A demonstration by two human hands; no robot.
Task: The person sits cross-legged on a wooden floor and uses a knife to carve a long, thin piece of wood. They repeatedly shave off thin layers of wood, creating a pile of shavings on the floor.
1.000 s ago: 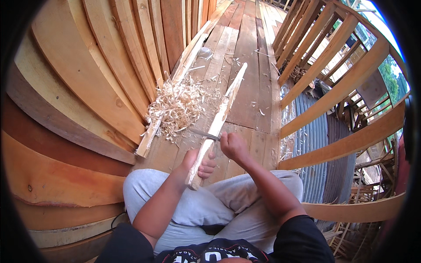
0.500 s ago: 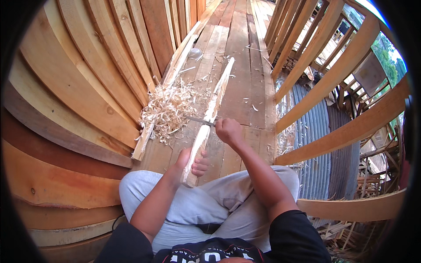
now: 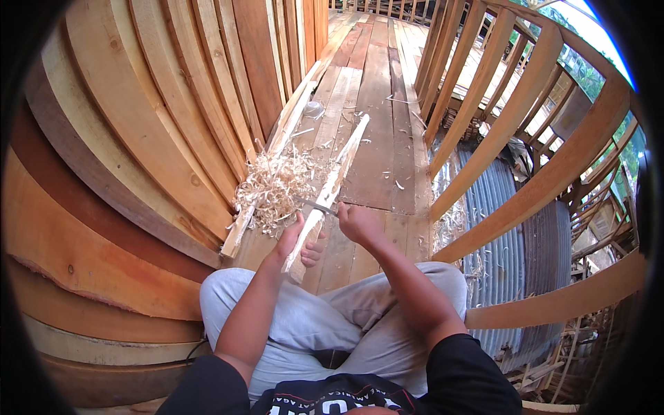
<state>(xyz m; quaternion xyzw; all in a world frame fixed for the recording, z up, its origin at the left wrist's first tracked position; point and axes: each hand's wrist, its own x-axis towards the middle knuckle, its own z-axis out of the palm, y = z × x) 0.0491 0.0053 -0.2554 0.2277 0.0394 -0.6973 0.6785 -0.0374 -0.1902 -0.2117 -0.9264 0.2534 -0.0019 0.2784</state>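
Note:
A long pale stick of wood (image 3: 328, 195), roughly whittled, slants away from my lap over the plank floor. Around its near end my left hand (image 3: 300, 243) is closed, thumb along the side and fingers beneath. My right hand (image 3: 361, 223) grips a knife (image 3: 316, 205) whose handle is hidden in the fist. Its thin grey blade lies across the top of the stick, pointing left, just beyond my left hand. A heap of curled wood shavings (image 3: 271, 187) lies to the left of the stick.
Upright boards (image 3: 173, 90) wall the left side. On the right stands a slatted wooden railing (image 3: 501, 162), with corrugated metal sheets (image 3: 492, 228) below it. A long strip of wood (image 3: 238, 232) runs under the shavings, and a small clear round object (image 3: 313, 109) sits farther off.
The view has tilted up a little, showing more of the far floor. My left hand's thumb now points up along the stick, nearer the blade; both hands keep their hold.

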